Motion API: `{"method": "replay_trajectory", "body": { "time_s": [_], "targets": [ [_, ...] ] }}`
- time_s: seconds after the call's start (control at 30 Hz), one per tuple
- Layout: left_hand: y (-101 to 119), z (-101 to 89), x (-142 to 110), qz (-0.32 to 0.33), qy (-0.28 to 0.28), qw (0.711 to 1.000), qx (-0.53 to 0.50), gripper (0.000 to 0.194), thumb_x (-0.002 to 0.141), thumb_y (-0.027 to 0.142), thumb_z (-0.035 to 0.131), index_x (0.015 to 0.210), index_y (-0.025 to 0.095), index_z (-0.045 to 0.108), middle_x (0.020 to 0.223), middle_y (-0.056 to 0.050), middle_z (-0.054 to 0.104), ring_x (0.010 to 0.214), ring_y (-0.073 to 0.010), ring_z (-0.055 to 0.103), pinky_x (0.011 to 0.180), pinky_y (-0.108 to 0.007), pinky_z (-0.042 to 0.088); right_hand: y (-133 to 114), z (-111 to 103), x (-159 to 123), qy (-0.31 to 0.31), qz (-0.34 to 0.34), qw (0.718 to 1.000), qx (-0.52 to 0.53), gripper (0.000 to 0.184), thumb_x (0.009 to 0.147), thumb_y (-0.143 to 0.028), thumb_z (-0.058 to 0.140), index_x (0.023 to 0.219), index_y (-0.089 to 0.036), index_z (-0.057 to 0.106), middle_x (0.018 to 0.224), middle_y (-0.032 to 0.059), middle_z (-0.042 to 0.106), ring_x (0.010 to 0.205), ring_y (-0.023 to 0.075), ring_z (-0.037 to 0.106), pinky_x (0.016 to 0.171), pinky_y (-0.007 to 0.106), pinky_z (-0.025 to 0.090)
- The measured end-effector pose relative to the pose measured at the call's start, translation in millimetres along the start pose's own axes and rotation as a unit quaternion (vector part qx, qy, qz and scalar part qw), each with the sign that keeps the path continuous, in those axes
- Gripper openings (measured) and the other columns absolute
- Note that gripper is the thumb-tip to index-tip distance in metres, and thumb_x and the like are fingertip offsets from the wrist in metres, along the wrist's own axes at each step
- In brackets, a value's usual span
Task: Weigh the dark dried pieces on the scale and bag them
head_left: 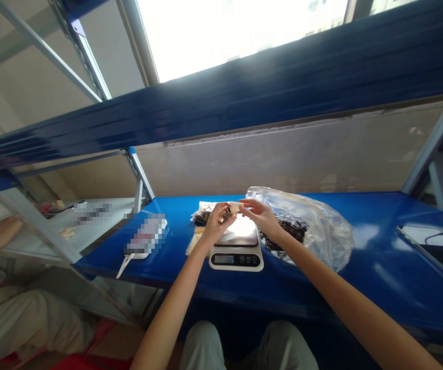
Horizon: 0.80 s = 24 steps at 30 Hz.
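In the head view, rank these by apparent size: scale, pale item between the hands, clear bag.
Largest to smallest:
1. Clear bag
2. Scale
3. Pale item, partly covered but clearly smallest in view

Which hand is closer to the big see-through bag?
The right hand. It's on the side of the scale next to the big see-through bag, while the left hand is farther away, toward the other side.

Both hands (264,217) holding a small pale item (235,207), white scale (237,264) beneath, clear plastic bag (325,228) beside
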<state>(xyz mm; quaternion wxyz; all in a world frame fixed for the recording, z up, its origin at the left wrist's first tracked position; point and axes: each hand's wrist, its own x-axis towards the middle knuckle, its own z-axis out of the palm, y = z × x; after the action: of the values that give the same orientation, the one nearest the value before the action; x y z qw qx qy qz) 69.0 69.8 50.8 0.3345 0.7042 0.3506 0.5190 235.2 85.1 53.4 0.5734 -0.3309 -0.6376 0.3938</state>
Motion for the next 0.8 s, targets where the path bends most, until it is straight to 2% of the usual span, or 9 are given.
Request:
{"method": "replay_trajectory", "body": {
  "time_s": [0.13, 0.2, 0.33, 0.47, 0.8],
  "targets": [
    [-1.9, -0.3, 1.6, 0.047, 0.015, 0.998, 0.05, 0.032, 0.077, 0.032, 0.063, 0.107, 0.024, 0.055, 0.112, -0.007, 0.057, 0.107, -0.0203, 0.052, 0.092, -0.034, 0.039, -1.8, -0.7, -0.6, 0.034, 0.003, 0.999, -0.02, 0.036, 0.073, -0.049, 0.063, 0.093, -0.02, 0.067, 0.095, 0.0074, 0.07, 0.074, 0.0181, 0.065, 0.066, 0.032, 0.053],
    [-1.3, -0.7, 1.6, 0.055, 0.013, 0.996, 0.065, 0.032, 0.077, 0.032, 0.063, 0.107, 0.024, 0.056, 0.112, -0.007, 0.058, 0.108, -0.0208, 0.052, 0.093, -0.035, 0.039, -2.5, -1.4, -1.3, 0.033, 0.005, 0.999, -0.019, 0.036, 0.072, -0.048, 0.064, 0.096, -0.021, 0.067, 0.096, 0.0072, 0.07, 0.076, 0.0187, 0.065, 0.066, 0.032, 0.053],
    [3.1, -1.0, -0.2, 0.063, -0.03, 0.993, 0.092, 0.033, 0.079, 0.031, 0.061, 0.111, 0.025, 0.057, 0.118, -0.007, 0.057, 0.111, -0.0216, 0.051, 0.093, -0.036, 0.039, -4.1, -1.6, -3.0, 0.002, -0.006, 1.0, -0.016, 0.037, 0.072, -0.046, 0.065, 0.1, -0.023, 0.068, 0.094, 0.0061, 0.071, 0.079, 0.0202, 0.066, 0.066, 0.032, 0.053],
    [4.5, -0.5, -1.7, 0.065, -0.064, 0.991, 0.095, 0.035, 0.079, 0.032, 0.06, 0.114, 0.027, 0.056, 0.122, -0.006, 0.054, 0.116, -0.0219, 0.047, 0.094, -0.036, 0.038, -6.3, 0.1, -4.8, -0.003, -0.011, 1.0, -0.014, 0.035, 0.072, -0.045, 0.065, 0.098, -0.022, 0.069, 0.094, 0.0063, 0.071, 0.077, 0.02, 0.066, 0.064, 0.032, 0.053],
    [7.5, 1.0, -2.9, 0.047, -0.035, 0.992, 0.11, 0.025, 0.079, 0.031, 0.06, 0.103, 0.024, 0.057, 0.108, -0.006, 0.059, 0.099, -0.0203, 0.054, 0.08, -0.031, 0.043, -4.0, 0.3, -5.4, -0.027, -0.032, 0.999, -0.018, 0.033, 0.073, -0.044, 0.064, 0.099, -0.024, 0.068, 0.099, 0.006, 0.07, 0.081, 0.0196, 0.066, 0.069, 0.033, 0.054]
  ]
}}
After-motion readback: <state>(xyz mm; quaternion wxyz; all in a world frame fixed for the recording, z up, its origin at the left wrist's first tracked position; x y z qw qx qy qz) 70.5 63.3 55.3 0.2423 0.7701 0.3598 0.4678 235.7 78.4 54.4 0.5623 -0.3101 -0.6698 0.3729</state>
